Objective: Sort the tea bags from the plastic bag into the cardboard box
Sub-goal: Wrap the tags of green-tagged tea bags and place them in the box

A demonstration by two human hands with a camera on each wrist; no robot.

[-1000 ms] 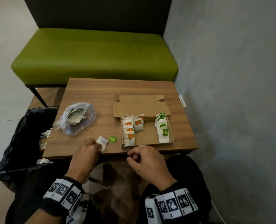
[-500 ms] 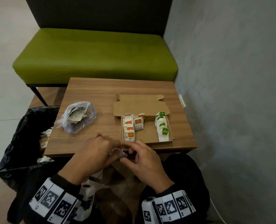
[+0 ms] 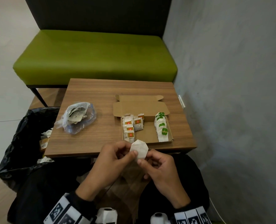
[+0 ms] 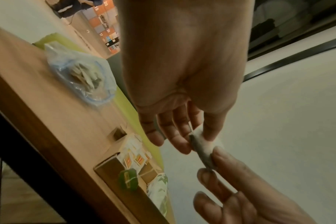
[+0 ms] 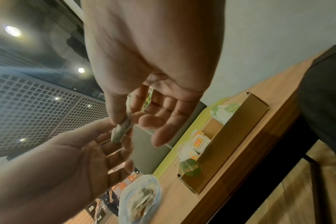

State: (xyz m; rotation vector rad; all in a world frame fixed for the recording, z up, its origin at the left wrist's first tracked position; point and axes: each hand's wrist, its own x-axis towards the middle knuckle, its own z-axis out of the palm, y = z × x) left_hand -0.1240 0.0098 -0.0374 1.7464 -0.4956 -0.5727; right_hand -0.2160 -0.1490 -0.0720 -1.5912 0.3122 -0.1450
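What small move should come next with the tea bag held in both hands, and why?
Probably carry the tea bag forward to the green-tagged row in the cardboard box: both hands pinch it near the box's front edge, and a green tag hangs by its string.

Rectangular wood-grain surface [image 3: 101, 94] at centre; green upholstered bench [image 3: 93, 57] with dark backrest [image 3: 93, 12] above; grey concrete wall [image 3: 231, 78] right; black bin liner [image 3: 21, 135] lower left.
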